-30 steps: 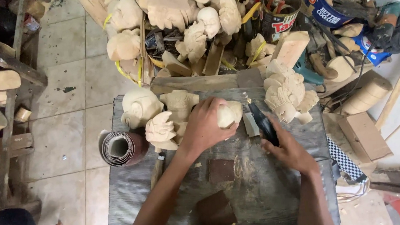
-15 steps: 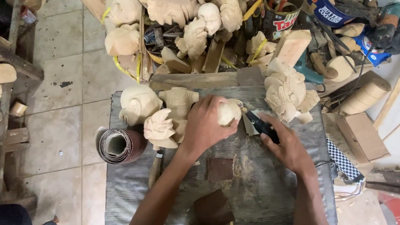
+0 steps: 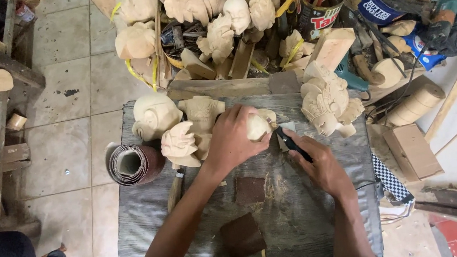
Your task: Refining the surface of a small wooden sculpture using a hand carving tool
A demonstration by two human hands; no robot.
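Head view: left hand (image 3: 233, 139) clamped over a pale wooden carving (image 3: 257, 126) on the grey workboard (image 3: 302, 216). Right hand (image 3: 319, 162) gripping a dark-handled carving knife (image 3: 291, 142), blade against the carving. Sandpaper roll (image 3: 134, 164) lying well left.

A single head-worn camera looks almost straight down on the grey wooden board (image 3: 204, 230) from close above (forearms enter from the bottom edge). The board fills the centre; floor tiles (image 3: 73, 120) lie beside it, carvings beyond its far edge.
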